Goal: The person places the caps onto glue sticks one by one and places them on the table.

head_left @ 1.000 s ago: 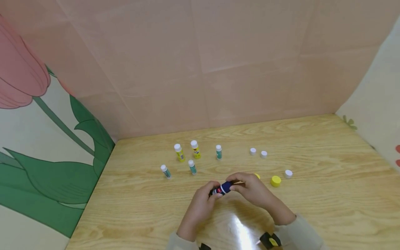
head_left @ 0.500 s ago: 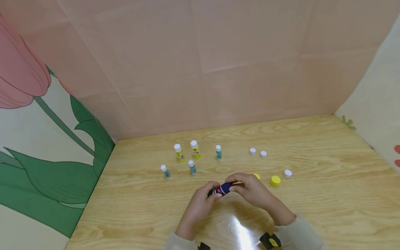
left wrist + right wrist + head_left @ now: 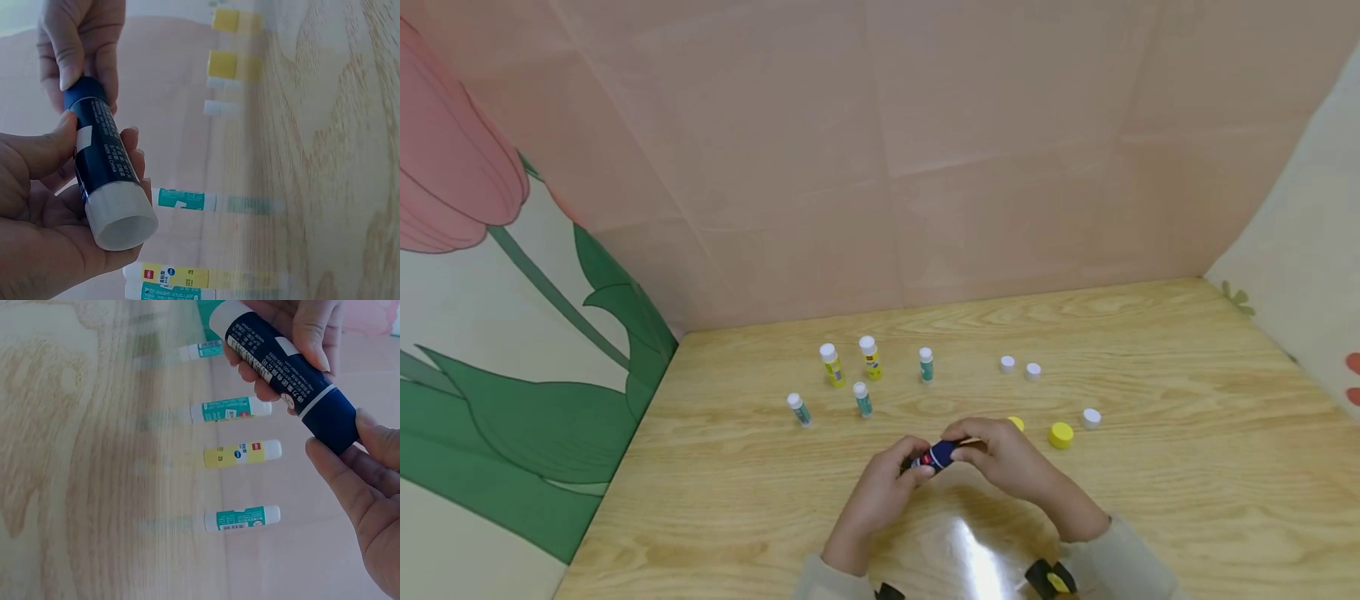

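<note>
A navy glue stick (image 3: 936, 457) is held tilted above the table between both hands. My left hand (image 3: 880, 487) grips its body, thumb on one side and fingers curled round the other; the white base (image 3: 122, 215) points out past the palm in the left wrist view. My right hand (image 3: 1011, 462) pinches the dark blue cap (image 3: 331, 419) between thumb and fingers. The cap sits on the body, with a thin white ring at the seam. Beyond the hands stand teal glue sticks (image 3: 927, 367) and yellow glue sticks (image 3: 832, 367), all with white caps.
Yellow caps (image 3: 1061, 435) lie right of my right hand, one partly hidden by it. White caps (image 3: 1092, 418) lie nearby and farther back. The wooden table (image 3: 715, 475) meets a pink backdrop (image 3: 775, 208) behind and a flower-printed sheet (image 3: 527, 417) at left.
The white ring between cap and body looks narrower than a second ago. Both hands keep their hold and almost the same place; the head view has shifted slightly.
</note>
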### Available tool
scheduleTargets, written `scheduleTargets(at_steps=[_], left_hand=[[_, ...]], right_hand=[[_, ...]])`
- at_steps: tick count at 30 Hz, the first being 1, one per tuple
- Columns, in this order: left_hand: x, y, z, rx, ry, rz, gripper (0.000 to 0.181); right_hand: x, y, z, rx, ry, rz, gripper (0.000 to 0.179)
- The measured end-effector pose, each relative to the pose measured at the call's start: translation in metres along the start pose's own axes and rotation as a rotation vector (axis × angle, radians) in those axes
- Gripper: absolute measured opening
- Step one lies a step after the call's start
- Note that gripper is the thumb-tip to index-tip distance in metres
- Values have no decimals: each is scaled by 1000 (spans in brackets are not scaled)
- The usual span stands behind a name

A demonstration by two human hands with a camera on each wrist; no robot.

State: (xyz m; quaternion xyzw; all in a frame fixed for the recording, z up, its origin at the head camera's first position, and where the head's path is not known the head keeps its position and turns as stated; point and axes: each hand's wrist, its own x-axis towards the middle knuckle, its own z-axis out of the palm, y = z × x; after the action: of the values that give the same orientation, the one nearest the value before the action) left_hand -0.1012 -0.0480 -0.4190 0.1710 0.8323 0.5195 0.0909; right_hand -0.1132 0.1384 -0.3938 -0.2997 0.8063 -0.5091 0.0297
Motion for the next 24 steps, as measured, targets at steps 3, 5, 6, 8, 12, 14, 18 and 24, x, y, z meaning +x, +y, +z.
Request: scheduleTargets(at_steps=[3, 5, 6, 8, 12, 14, 18, 24], left_hand=[[0, 2, 0, 6, 7, -2, 16], [0, 3, 0, 16, 11, -4, 16], [0, 3, 0, 19, 12, -6, 17], [0, 4, 1, 23, 14, -13, 16], [0, 5, 0, 27, 27, -23, 15], [0, 4, -1, 28, 34, -25, 14], [0, 4, -1, 15, 36, -46, 14], [0, 6, 1, 32, 14, -66, 20]], right_hand=[[0, 0, -1, -19, -5, -3, 16], [0, 0, -1, -44, 1, -10, 16], [0, 1, -1, -54, 6, -15, 16], [0, 2, -1, -76, 20, -23, 16], [3, 3, 2, -100, 41, -41, 16], [4, 3, 3, -113, 44, -44, 16], [5, 3, 3, -123, 35, -36, 17], [3, 5, 0, -90, 9, 8, 16]])
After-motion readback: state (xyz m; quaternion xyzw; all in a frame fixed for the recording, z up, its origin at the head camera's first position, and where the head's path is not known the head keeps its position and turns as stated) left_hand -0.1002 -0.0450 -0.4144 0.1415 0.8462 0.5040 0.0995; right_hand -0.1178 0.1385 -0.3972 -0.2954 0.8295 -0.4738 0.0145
